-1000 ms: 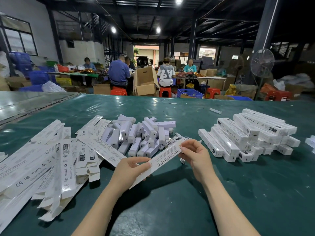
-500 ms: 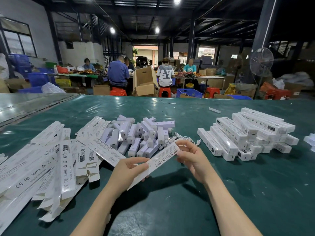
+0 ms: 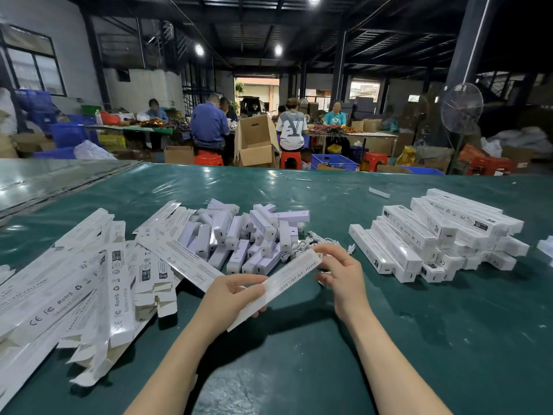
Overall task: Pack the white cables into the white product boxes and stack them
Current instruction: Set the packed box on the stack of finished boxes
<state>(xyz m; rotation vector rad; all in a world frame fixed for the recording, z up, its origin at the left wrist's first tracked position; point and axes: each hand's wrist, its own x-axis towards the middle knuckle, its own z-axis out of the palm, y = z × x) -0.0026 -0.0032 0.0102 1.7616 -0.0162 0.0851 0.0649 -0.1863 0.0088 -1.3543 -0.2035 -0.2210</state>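
A long white product box [image 3: 279, 284] slants above the green table [image 3: 299, 369], between both hands. My left hand [image 3: 230, 298] grips its near half, thumb on top. My right hand [image 3: 339, 274] pinches its far end with curled fingers. Just behind that end lies a tangle of white cables [image 3: 311, 242]. Behind the cables is a heap of short white lamp bodies [image 3: 248, 235]. Closed white boxes form a stack [image 3: 440, 235] at the right.
Flat unfolded box blanks [image 3: 74, 283] cover the table's left side. A loose white piece [image 3: 379, 192] lies far back, another box [image 3: 546, 247] at the right edge. Beyond the table, people sit at benches among cardboard cartons [image 3: 256, 142] and a standing fan [image 3: 461, 104].
The held box has stayed between my hands with only a slight shift. My right hand's fingers have closed more over its far end.
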